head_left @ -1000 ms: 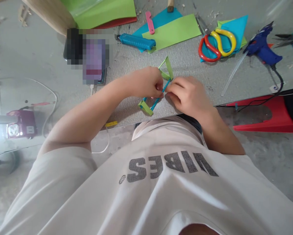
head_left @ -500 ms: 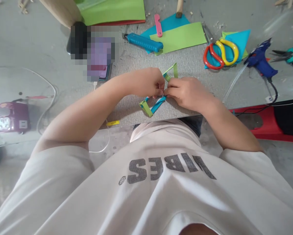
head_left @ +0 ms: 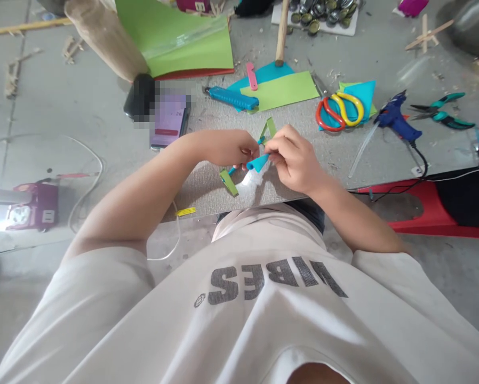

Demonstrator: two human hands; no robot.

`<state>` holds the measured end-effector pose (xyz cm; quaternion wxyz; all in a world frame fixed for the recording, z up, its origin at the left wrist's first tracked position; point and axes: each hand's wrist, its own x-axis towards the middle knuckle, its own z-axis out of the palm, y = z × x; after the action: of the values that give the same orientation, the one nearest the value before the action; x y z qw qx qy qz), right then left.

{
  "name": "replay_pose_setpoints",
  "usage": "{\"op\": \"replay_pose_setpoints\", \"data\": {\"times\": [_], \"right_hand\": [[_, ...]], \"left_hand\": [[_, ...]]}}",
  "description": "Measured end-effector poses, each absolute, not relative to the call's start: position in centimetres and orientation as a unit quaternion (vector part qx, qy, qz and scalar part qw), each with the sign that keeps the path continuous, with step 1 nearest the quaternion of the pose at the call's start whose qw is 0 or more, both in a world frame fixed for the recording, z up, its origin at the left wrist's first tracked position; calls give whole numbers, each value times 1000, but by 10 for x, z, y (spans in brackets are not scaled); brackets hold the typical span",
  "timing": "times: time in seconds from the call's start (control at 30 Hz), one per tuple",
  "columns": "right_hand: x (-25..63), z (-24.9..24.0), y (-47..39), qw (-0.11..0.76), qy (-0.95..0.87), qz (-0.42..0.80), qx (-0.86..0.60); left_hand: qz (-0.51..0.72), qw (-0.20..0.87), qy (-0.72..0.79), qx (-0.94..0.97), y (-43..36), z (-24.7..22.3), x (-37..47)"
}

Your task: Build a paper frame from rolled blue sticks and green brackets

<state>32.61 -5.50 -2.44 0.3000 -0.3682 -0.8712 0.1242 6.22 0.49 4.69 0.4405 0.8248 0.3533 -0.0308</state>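
My left hand [head_left: 239,150] is closed, pinching a small frame of folded paper strips. One green paper strip [head_left: 229,183] shows below its fingers, and another green paper loop [head_left: 268,128] sticks up beyond them. Between the hands a blue paper strip [head_left: 257,162] curls, its near end rolled. My right hand [head_left: 294,159] pinches that blue strip between thumb and fingers. How the strip joins the rest of the frame is hidden behind the fingers.
Beyond the hands lie a blue cutter knife [head_left: 233,98], a green paper piece [head_left: 285,92] and scissors [head_left: 341,111]. A blue glue gun [head_left: 399,117] and pliers [head_left: 443,111] rest at right. A phone [head_left: 169,120] lies at left, near the table edge.
My right hand has lifted and turned, and the blue strip's end has come away from the lower green strip, curling up. The view has tilted to show more of the table's far side.
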Motion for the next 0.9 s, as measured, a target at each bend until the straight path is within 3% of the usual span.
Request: {"op": "replay_pose_setpoints", "data": {"times": [0.23, 0.43, 0.57, 0.9], "right_hand": [[323, 6, -53, 352, -837, 239, -344], [312, 39, -23, 339, -842, 228, -354], [293, 48, -10, 334, -856, 150, -365], [267, 32, -10, 333, -850, 131, -387]], "left_hand": [[38, 399, 390, 829, 10, 50, 55], [357, 474, 305, 745, 14, 74, 42], [488, 415, 329, 694, -11, 74, 47], [571, 316, 403, 642, -21, 30, 47]]}}
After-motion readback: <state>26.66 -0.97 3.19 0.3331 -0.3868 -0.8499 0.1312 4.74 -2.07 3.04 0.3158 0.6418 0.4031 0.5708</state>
